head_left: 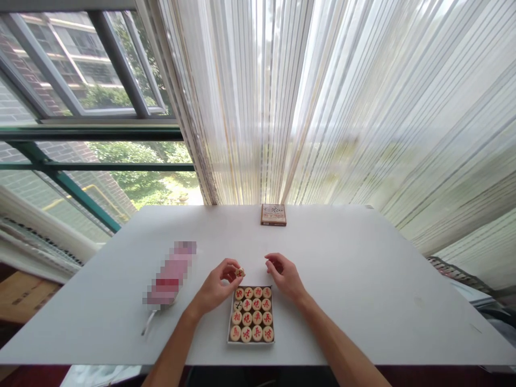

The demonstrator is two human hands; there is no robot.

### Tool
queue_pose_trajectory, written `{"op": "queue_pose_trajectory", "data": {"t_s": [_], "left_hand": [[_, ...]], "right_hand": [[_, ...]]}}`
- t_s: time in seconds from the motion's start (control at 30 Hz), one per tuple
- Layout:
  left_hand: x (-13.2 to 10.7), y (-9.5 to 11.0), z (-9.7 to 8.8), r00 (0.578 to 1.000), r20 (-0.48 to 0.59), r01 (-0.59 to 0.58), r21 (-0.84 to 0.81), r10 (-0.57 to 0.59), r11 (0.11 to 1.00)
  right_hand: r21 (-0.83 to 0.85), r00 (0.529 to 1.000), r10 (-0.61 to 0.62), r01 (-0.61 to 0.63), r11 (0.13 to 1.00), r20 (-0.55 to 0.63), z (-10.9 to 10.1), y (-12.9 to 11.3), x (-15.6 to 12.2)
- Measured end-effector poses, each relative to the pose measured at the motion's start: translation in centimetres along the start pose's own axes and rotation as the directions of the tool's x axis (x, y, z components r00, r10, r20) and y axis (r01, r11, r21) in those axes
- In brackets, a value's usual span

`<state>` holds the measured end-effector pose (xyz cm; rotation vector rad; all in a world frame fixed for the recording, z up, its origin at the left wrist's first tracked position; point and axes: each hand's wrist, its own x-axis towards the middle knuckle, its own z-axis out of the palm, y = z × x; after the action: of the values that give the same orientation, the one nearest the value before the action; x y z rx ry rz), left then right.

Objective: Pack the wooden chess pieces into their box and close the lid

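My left hand (221, 282) pinches a round wooden Chinese chess piece (239, 273) between thumb and fingers, just above the far left corner of a shallow box (250, 343). Rows of similar round pieces (257, 318) fill the box, most bearing red characters. One piece in the left column (237, 305) shows a dark marking instead and looks shaded. To the right of the box's far corner, my right hand (285, 273) hovers with fingers loosely curved, thumb and index tip slightly apart. I see nothing held in it.
A flat brown printed box (273, 215) lies at the far edge of the white table (355, 279). On the left is a blurred pink item (171, 274) with a pale strap or handle (148, 322). Sheer curtains (342, 107) and a window stand behind the table.
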<state>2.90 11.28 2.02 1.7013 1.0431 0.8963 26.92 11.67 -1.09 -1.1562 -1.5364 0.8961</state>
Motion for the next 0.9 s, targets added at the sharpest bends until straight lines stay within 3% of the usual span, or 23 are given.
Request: {"op": "queue_pose_trajectory", "data": {"t_s": [0.23, 0.33, 0.43, 0.63, 0.9], "left_hand": [[-2.3, 0.0, 0.6, 0.997, -0.065, 0.05, 0.068, -0.046, 0.996], [-3.4, 0.3, 0.5, 0.992, -0.119, 0.063, 0.104, -0.05, 0.993], [-4.5, 0.2, 0.3, 0.984, -0.169, 0.086, 0.132, -0.063, 0.987], [-6.3, -0.3, -0.1, 0.979, -0.182, 0.122, 0.159, -0.092, 0.98], [-6.9, -0.1, 0.6, 0.985, -0.131, 0.139, 0.172, -0.117, 0.975]], "right_hand": [[-0.065, 0.992, -0.108, 0.112, 0.992, 0.065, -0.2, -1.5, -0.6], [-0.115, 0.951, -0.242, 0.267, 0.957, 0.194, 0.0, -2.8, -1.1], [-0.13, 0.9, -0.301, 0.355, 0.926, 0.315, 0.4, -4.0, -1.6], [-0.189, 0.809, -0.29, 0.435, 0.88, 0.512, 0.8, -5.1, -2.2], [-0.264, 0.819, -0.239, 0.421, 0.868, 0.522, 0.9, -4.8, -2.2]]}}
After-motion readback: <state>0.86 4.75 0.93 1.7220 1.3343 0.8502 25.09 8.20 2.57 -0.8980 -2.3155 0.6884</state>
